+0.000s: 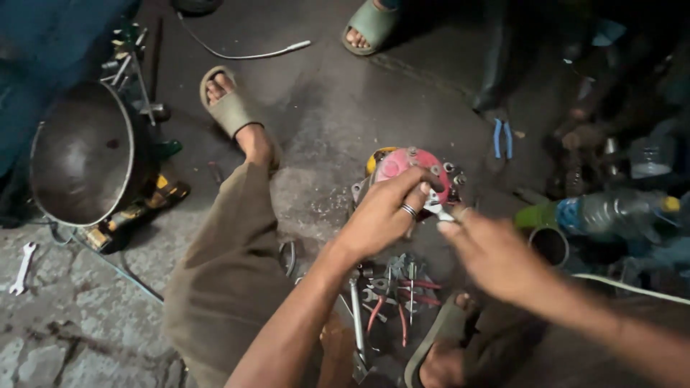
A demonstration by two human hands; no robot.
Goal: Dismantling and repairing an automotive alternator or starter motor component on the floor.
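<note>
While both hands meet over the pink motor part, these are the weak points:

Pink motor part [408, 167]: sits on the dark floor between the person's knees, its bolts facing up; everything below is placed from it.

Left hand [384, 215]: curled over the motor part's near edge, ring finger showing, fingers pinched on a small pale metal piece [436, 209]. It could slip out and roll off, since the grip is only fingertips.

Right hand [496, 251]: just right of the motor part, blurred, fingertips meeting that same piece; I cannot tell whether it grips or only touches.

Loose tools [392, 294]: a heap of pliers and screwdrivers just nearer than the motor part. A dropped piece would likely vanish among them.

Sandalled foot [445, 345]: touching that heap, so a shift could scatter it.

Blue pliers [502, 138]: beyond the motor part, to the right, well apart.

Metal bowl [83, 151]: far left of it.
</note>
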